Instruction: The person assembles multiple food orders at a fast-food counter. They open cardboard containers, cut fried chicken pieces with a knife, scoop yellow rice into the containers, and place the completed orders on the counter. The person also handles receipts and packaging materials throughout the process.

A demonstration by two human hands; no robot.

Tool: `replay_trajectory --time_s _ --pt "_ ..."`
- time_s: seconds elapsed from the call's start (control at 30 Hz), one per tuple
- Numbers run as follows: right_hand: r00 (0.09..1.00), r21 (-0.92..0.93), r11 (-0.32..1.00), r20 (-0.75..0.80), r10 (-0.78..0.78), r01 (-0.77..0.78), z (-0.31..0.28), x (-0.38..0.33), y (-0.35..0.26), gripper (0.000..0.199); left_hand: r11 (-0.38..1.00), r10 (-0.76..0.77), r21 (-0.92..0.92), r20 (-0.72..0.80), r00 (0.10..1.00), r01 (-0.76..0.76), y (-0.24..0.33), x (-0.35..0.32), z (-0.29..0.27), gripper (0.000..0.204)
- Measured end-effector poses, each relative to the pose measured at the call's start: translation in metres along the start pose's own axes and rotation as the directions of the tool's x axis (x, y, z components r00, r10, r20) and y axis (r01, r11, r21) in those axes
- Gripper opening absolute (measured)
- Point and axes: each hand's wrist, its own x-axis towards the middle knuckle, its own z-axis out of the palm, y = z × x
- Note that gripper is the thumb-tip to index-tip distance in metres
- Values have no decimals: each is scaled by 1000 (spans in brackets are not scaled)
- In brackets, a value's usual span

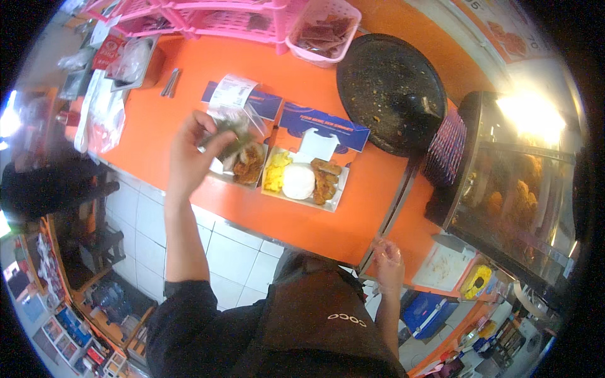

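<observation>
My left hand (194,151) is closed in a pinch on a small clear packet with dark green contents (228,140), blurred by motion. It hangs over the left meal box (225,174), which holds fried chicken (247,166). A white receipt (233,92) lies at that box's lid. Beside it, the right meal box (296,200) stands open with yellow scrambled egg (276,170), a white rice mound (298,181) and brown fried pieces (325,183). My right hand (388,259), apparently in a clear plastic glove, is by the counter's front edge, fingers curled in, nothing visible in them.
A round black tray (391,88) with crumbs sits behind the boxes, near stacked folded cartons (446,150). A lit glass food warmer (504,189) stands at right. Pink racks (233,22) and a pink basket (324,31) line the back. Tongs (170,83) lie on the orange counter (148,135).
</observation>
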Motion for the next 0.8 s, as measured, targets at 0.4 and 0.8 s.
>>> replay_trajectory --time_s 0.4,0.8 --pt "979 78 976 6 -206 205 5 6 -18 19 918 89 396 -280 956 31 -28 -29 21 64" --pt "988 100 986 -84 -126 135 -19 -12 -28 21 822 347 446 98 933 -353 7 -16 115 33"
